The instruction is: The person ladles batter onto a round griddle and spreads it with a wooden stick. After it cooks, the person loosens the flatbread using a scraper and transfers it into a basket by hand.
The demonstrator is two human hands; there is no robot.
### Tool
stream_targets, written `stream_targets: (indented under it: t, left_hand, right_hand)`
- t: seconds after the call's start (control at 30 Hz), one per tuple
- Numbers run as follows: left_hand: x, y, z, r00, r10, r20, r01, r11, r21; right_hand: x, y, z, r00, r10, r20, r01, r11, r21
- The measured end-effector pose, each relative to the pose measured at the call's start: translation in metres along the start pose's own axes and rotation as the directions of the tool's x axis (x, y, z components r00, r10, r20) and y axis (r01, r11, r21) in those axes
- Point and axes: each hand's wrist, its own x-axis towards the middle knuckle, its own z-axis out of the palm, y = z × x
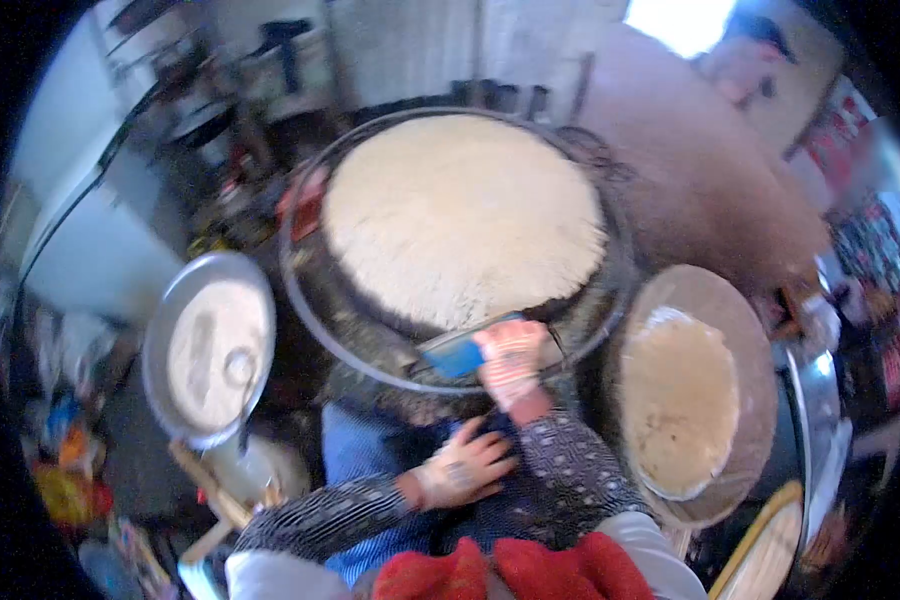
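Note:
My right hand (511,360), in an orange-and-white striped glove, is closed around a blue scraper (456,357) at the near edge of a large round griddle. A wide, pale sheet of batter or flatbread (465,215) covers most of the griddle; whether it is cooked I cannot tell. The scraper's edge lies close to the sheet's near rim; blur hides whether they touch. My left hand (462,467), with a pale glove over the palm and bare fingertips, lies on my lap with its fingers spread, holding nothing.
At left stands a metal basin (154,350) of pale batter, with a ladle (240,368) in it. A round tray (758,400) at right holds thin flatbread (678,405). A metal ring (288,255) surrounds the griddle. Wooden pieces (210,490) stand by my left side.

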Motion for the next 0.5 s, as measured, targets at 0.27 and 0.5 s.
stream_targets:
  t: [0.27, 0.5]
  left_hand:
    - [-0.136, -0.074, -0.017, 0.845, -0.45, 0.289, 0.335, 0.867, 0.369]
    - [-0.164, -0.081, 0.01, 0.791, -0.57, 0.223, 0.488, 0.807, 0.331]
  right_hand:
    - [0.006, -0.004, 0.009, 0.966, 0.159, 0.206, -0.141, 0.985, -0.099]
    - [0.011, 0.003, 0.027, 0.98, 0.144, 0.135, -0.134, 0.988, -0.076]
